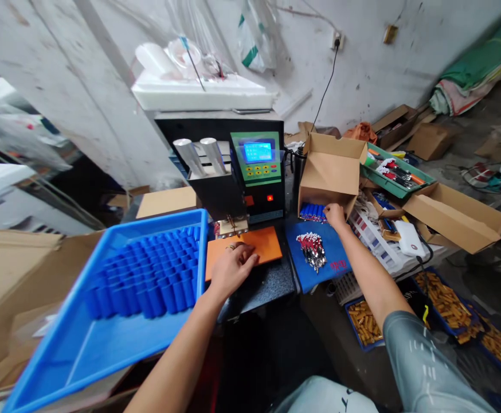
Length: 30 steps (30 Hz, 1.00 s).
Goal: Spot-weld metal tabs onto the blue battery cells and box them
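My left hand (235, 265) lies on an orange board (267, 244) in front of a black spot-welding machine (259, 201), thumb apart from the fingers. Nothing shows in its grasp. At the open cardboard box (330, 178), my right hand (335, 217) has its fingers bent together beside a row of blue-wrapped battery cells (313, 211). Whatever they hold is hidden. Just below, a bunch of red and white leads (312, 248) with metal ends rests on a blue mat (304, 278). Many more blue cells (151, 272) stand upright in a blue plastic tray (104, 350) on the left.
The machine has a lit display (258, 151) and a white foam lid (199, 94) on top. Right of the box are a green bin (409, 192) with tools, a white device (410, 238) and an open carton (461, 218). Trays of yellowish pieces (364, 322) sit lower down.
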{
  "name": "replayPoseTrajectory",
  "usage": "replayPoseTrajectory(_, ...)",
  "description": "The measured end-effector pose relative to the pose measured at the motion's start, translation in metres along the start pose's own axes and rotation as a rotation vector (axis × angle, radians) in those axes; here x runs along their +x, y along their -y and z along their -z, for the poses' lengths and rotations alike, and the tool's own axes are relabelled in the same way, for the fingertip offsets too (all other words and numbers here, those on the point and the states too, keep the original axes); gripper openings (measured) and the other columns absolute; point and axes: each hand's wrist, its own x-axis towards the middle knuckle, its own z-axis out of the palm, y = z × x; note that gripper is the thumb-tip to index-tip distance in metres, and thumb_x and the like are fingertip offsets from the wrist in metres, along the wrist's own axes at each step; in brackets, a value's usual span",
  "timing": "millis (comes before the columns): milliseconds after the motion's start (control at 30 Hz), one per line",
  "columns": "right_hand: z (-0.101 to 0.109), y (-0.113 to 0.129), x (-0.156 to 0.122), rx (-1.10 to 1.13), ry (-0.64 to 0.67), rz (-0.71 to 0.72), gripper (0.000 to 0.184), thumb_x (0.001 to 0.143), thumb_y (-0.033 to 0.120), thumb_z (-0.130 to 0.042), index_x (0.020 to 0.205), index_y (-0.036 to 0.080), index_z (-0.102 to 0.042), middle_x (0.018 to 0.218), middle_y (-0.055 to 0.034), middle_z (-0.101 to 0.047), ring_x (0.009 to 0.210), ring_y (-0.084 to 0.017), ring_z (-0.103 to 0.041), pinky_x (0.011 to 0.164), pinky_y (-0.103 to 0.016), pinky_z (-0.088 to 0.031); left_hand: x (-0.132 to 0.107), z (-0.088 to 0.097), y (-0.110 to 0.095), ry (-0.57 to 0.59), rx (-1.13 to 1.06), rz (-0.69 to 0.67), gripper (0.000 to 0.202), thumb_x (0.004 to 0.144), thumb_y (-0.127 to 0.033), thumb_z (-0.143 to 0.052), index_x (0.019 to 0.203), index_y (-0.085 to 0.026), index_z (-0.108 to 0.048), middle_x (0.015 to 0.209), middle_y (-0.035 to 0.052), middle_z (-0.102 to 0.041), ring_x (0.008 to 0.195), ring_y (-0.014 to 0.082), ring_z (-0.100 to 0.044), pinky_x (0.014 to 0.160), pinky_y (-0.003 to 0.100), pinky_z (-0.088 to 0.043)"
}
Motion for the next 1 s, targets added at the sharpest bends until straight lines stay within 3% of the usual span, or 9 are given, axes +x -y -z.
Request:
replayPoseTrajectory(133, 0.012, 0.020, -0.028, 0.067, -0.098, 0.134, 0.024, 0.089, 0.014, -0.053, 0.102, 0.014, -0.074, 0.104, -0.0124, -0.072, 0.100, -0.022, -0.065, 0.091, -0.028, -0.045, 0.001, -0.001, 0.001, -0.005, -0.001, -0.010, 0.036, 0.084, -0.046, -0.054, 0.104, -0.020, -0.069, 0.106, 0.0071, -0.066, 0.094, 0.0236, -0.060, 0.082, 0.035, -0.048)
replayPoseTrajectory(267, 0.010, 0.045, -0.065, 0.181, 0.130, 0.270, 0.017, 0.084, 0.016, -0.059, 0.087, 0.018, -0.075, 0.085, -0.0043, -0.074, 0.083, -0.020, -0.067, 0.078, -0.026, -0.047, 0.001, -0.002, 0.001, -0.005, 0.008, 0.002, 0.038, 0.084, -0.049, -0.053, 0.105, -0.021, -0.069, 0.107, 0.0076, -0.065, 0.093, 0.0239, -0.061, 0.082, 0.035, -0.048)
replayPoseTrajectory(400, -0.002, 0.062, -0.088, 0.043, 0.267, 0.315, 0.012, 0.081, 0.018, -0.066, 0.089, 0.018, -0.075, 0.088, -0.0064, -0.073, 0.087, -0.022, -0.067, 0.078, -0.027, -0.047, 0.001, -0.003, 0.001, -0.027, -0.018, 0.000, 0.035, 0.083, -0.046, -0.055, 0.103, -0.021, -0.070, 0.109, 0.0079, -0.065, 0.098, 0.0252, -0.061, 0.087, 0.036, -0.048)
replayPoseTrajectory(533, -0.012, 0.073, -0.093, -0.129, 0.286, 0.322, 0.023, 0.084, 0.021, -0.065, 0.105, 0.019, -0.073, 0.110, -0.0126, -0.067, 0.099, -0.027, -0.064, 0.083, -0.032, -0.047, 0.001, -0.003, 0.001, -0.034, -0.038, -0.019, 0.032, 0.083, -0.043, -0.055, 0.100, -0.020, -0.070, 0.108, 0.0077, -0.066, 0.097, 0.0250, -0.061, 0.087, 0.036, -0.048)
replayPoseTrajectory(633, -0.016, 0.078, -0.093, -0.208, 0.312, 0.314, 0.023, 0.085, 0.018, -0.062, 0.106, 0.019, -0.073, 0.113, -0.0144, -0.065, 0.101, -0.028, -0.064, 0.084, -0.032, -0.047, 0.001, -0.003, 0.002, -0.036, -0.043, -0.022, 0.032, 0.083, -0.043, -0.055, 0.101, -0.020, -0.070, 0.108, 0.0077, -0.066, 0.097, 0.0249, -0.061, 0.087, 0.036, -0.048)
replayPoseTrajectory(900, -0.023, 0.069, -0.089, -0.090, 0.229, 0.285, 0.018, 0.084, 0.018, -0.063, 0.096, 0.020, -0.075, 0.104, -0.0091, -0.070, 0.099, -0.023, -0.065, 0.084, -0.028, -0.046, 0.002, -0.002, 0.003, -0.035, -0.062, -0.040, 0.030, 0.083, -0.041, -0.055, 0.098, -0.020, -0.070, 0.106, 0.0075, -0.067, 0.095, 0.0246, -0.061, 0.084, 0.035, -0.048)
replayPoseTrajectory(1000, -0.025, 0.063, -0.088, 0.060, 0.213, 0.247, 0.013, 0.080, 0.017, -0.064, 0.083, 0.020, -0.077, 0.089, -0.0049, -0.074, 0.091, -0.021, -0.067, 0.081, -0.025, -0.047, 0.003, -0.003, 0.004, -0.043, -0.077, -0.042, 0.030, 0.083, -0.041, -0.056, 0.097, -0.020, -0.070, 0.106, 0.0072, -0.066, 0.096, 0.0244, -0.061, 0.086, 0.035, -0.048)
